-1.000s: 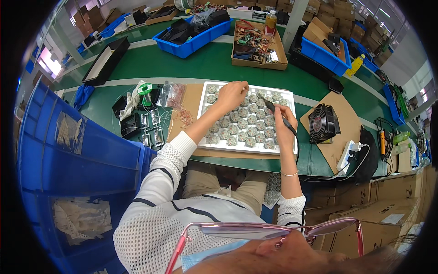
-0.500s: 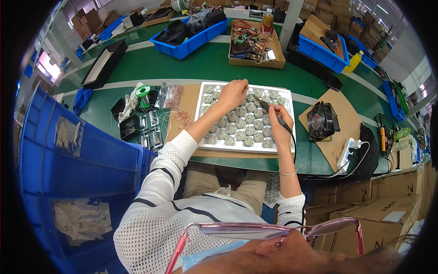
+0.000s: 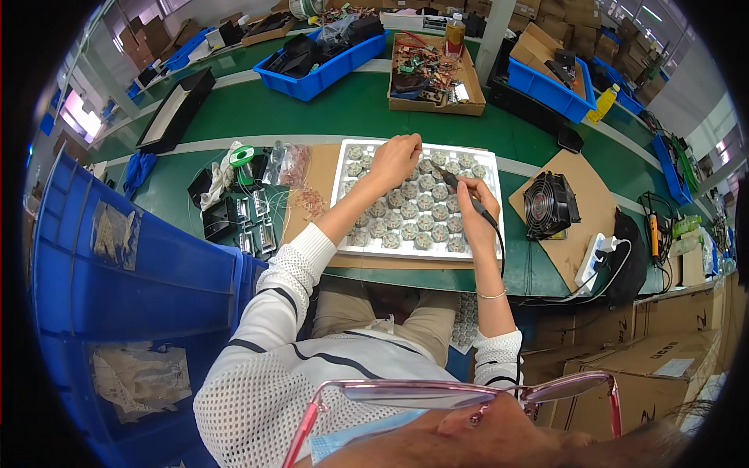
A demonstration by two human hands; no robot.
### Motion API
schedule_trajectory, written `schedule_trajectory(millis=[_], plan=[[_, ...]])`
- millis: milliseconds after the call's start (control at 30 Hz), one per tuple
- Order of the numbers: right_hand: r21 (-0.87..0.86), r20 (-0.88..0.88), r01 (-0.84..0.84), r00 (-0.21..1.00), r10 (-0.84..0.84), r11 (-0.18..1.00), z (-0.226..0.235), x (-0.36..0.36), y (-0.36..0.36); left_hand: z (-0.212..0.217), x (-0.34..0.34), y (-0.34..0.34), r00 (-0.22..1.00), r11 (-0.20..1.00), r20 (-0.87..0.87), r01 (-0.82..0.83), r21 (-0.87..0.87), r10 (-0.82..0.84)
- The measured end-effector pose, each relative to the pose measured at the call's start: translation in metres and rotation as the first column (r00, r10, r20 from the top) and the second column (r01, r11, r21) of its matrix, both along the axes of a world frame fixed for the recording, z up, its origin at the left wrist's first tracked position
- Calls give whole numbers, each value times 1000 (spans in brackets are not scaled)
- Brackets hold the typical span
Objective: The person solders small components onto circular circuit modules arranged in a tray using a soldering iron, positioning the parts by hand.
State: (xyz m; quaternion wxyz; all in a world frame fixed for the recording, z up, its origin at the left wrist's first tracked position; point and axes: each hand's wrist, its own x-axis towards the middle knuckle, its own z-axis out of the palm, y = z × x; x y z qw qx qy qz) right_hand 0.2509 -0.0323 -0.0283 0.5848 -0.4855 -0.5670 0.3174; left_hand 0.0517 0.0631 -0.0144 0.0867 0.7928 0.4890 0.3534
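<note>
A white tray [image 3: 341, 173] holding rows of several small round grey parts lies on a brown board on the green bench. My left hand [image 3: 396, 157] rests on the tray's upper middle, fingers curled, pinching something thin I cannot make out. My right hand [image 3: 476, 201] grips a black soldering iron [image 3: 460, 189] like a pen, its tip pointing up-left toward my left hand's fingertips. The iron's black cord runs down along my right forearm.
Left of the tray lie a green solder spool [image 3: 243, 154], small component bags and black fixtures [image 3: 250, 222]. A black fan [image 3: 549, 206] sits on cardboard at the right beside a white power strip [image 3: 594, 257]. Blue bins [image 3: 328, 54] stand behind; large blue crates [image 3: 117, 273] at my left.
Both hands stay over the upper tray; the soldering iron tip has shifted slightly up-left toward my left hand's fingers.
</note>
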Motion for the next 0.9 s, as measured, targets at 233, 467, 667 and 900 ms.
schedule_trajectory(millis=[233,467,667,900], plan=[[78,99,39,994,-46,996,-1,-1,0,-4,7,2,998,1000,-67,9,-19,-10],[78,95,82,991,-89,994,7,-1,-9,1,-3,-5,1000,1000,-24,9,-20,-9],[55,90,72,993,-77,996,8,-4,-12,0,-11,-11,1000,994,-27,-3,-114,-1],[66,112,80,990,-87,995,7,-3,-14,-2,-7,-13,1000,995,-15,11,-102,-12]])
